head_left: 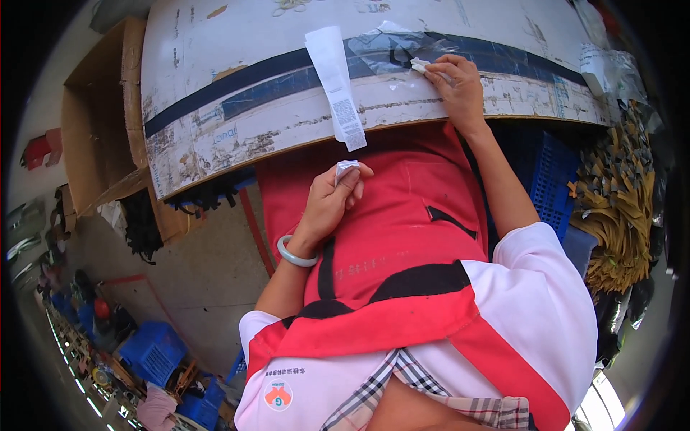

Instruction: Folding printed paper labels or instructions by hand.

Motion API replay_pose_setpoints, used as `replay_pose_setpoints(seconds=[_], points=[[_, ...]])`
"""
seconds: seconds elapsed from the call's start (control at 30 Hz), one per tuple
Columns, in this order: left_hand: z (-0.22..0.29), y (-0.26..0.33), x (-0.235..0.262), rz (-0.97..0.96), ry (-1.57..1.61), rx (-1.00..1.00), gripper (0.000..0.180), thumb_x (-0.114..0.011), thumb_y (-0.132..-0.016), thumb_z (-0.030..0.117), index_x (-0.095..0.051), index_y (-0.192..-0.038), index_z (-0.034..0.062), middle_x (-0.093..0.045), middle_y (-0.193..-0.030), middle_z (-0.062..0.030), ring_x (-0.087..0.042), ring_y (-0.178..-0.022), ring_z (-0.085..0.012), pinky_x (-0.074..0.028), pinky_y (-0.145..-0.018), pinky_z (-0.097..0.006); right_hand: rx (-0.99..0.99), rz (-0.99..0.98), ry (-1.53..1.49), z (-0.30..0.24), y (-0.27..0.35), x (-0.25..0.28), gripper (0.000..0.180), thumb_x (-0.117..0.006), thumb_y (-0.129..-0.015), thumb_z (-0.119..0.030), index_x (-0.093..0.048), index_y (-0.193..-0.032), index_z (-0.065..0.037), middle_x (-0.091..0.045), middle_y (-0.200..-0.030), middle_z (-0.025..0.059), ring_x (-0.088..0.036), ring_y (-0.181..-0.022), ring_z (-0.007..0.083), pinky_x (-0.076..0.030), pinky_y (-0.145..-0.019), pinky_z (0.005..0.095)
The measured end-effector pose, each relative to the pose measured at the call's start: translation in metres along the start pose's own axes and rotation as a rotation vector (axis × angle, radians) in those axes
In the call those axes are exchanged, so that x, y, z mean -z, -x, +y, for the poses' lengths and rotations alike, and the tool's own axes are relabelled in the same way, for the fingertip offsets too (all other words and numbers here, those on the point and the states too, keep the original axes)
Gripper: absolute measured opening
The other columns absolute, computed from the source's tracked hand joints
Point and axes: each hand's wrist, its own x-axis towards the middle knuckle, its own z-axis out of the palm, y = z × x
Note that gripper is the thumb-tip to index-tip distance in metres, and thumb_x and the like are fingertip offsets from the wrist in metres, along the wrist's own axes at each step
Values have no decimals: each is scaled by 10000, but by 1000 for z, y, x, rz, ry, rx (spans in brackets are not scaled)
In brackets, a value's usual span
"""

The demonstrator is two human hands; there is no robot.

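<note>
**Small labels handled at a worn worktable**

Nearest the camera, a red apron (402, 237) covers the person's lap. Just above it the left hand (332, 202), a pale green bangle (295, 253) on its wrist, is closed in a pinch on a small folded white label (345, 169), held clear of the table edge. Beyond that edge a long white label strip (336, 85) lies on the scuffed white table (215, 136), its lower end hanging over the rim. Further back the right hand (456, 85) rests on the tabletop, fingers curled around a small white piece (420, 65) at the edge of a clear plastic bag (392, 44) lying across a dark blue band. A blue crate (553, 187) and a heap of yellow-and-grey straps (618, 208) sit to the right, a cardboard box (97, 122) to the left.

Judging from this, the work goes best with the pinch kept light, so the folded label stays flat, and the bag pressed down so it cannot slide.
</note>
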Motion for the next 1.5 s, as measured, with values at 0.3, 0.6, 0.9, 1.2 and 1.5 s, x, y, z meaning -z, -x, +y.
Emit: replay_pose_setpoints(seconds=[0.3, 0.6, 0.9, 1.2, 1.5], points=[[-6, -4, 6, 16, 47, 10, 253, -494, -1040, 238, -644, -1079, 38, -545, -724, 36, -442, -600, -30, -362, -533, -183, -72, -58, 8, -3, -6, -7, 224, -733, -845, -192, -749, -1052, -110, -645, -1082, 73, -564, -1041, 263, -452, -905, 354], [-11, -9, 14, 39, 99, -22, 243, -496, -1039, 229, -642, -1081, 38, -553, -735, 31, -453, -612, -32, -372, -542, -183, -263, -120, -442, -67, -19, -6, 203, -688, -902, -210, -659, -805, -34, -631, -863, 77, -574, -865, 236, -451, -789, 310], [7, -10, 22, 121, 123, -138, 168, -597, -978, 118, -674, -1086, 14, -621, -809, -17, -535, -712, -53, -415, -601, -214, 215, -111, -206, -104, -23, -65, 113, -768, -766, -165, -772, -878, -161, -596, -916, 35, -565, -882, 224, -472, -758, 342], [48, -23, 36, 450, -461, -752, 185, -705, -836, -3, -702, -1021, -5, -686, -917, -96, -649, -828, -161, -502, -735, -265, -52, -448, -809, -153, -21, -7, 156, -750, -847, -166, -759, -982, -89, -631, -966, 35, -604, -831, 129, -491, -717, 261], [41, -11, 24, 436, -146, -501, 133, -709, -882, 35, -703, -1008, -8, -681, -878, -12, -589, -773, -62, -485, -673, -219, -89, -573, -734, -151, -14, -5, 135, -725, -860, -75, -713, -973, -2, -678, -910, 59, -606, -810, 121, -486, -741, 243]])
